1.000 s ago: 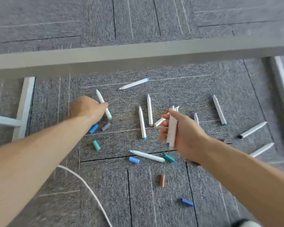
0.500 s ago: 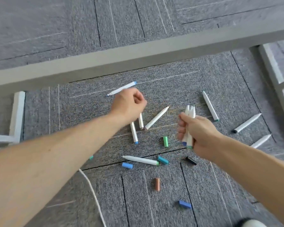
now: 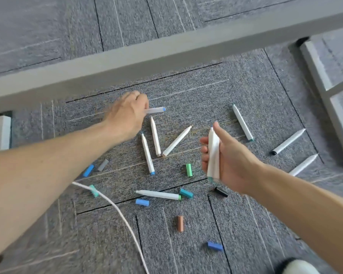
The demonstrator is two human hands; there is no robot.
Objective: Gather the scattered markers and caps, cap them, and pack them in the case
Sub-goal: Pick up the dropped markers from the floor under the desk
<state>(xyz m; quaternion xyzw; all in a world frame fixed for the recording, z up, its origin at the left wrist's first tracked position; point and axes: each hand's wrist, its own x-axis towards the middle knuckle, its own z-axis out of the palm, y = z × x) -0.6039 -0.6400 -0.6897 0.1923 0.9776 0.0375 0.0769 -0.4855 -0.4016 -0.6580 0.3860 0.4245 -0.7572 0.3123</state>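
Head view: over the grey carpet floor (image 3: 246, 224), the left hand (image 3: 127, 115) curls its fingers round a blue-ended marker (image 3: 156, 110) at the far edge; the right hand (image 3: 229, 157) clamps its fingers on a marker bundle (image 3: 213, 155). Loose markers (image 3: 147, 153) and smaller caps (image 3: 142, 202) lie scattered on the carpet.

Left hand (image 3: 127, 115) motion-blurred, hiding most of a marker (image 3: 156, 110) (only its blue end shows); I cannot count the pens in the bundle (image 3: 213, 153) the right hand (image 3: 232, 161) holds.
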